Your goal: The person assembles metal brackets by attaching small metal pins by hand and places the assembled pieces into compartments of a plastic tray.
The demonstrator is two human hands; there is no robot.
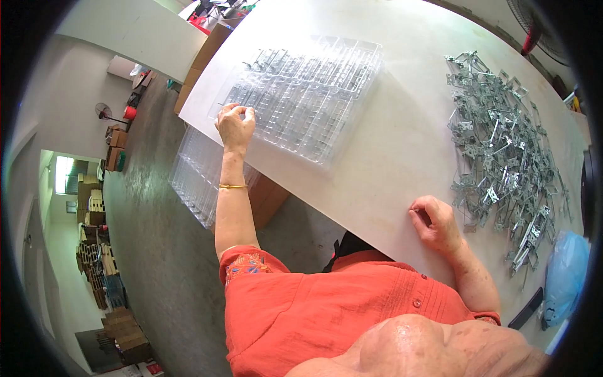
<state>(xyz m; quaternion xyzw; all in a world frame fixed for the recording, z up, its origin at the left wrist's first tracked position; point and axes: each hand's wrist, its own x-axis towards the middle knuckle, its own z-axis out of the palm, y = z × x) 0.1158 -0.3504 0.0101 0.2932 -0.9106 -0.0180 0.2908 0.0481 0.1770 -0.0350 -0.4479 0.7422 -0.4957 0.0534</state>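
Observation:
My left hand (235,129), with a thin gold bangle on its wrist, is at the near left edge of a clear plastic tray (326,135). Its fingers are curled together in a pinch; what they hold, if anything, is hidden. Several thin metal pieces (254,66) lie in the tray's left rows, and glare blurs its far side. My right hand (434,225) rests near the front edge of the white table, thumb and fingers closed in a loose ring with nothing visible inside. Just right of it spreads a heap of silvery metal brackets (496,144).
Below the table's left edge, more clear trays (204,169) are stacked by a cardboard box (267,198). A blue plastic bag (565,273) and a dark flat object (526,309) lie at the right. A fan (540,28) stands beyond the far right corner.

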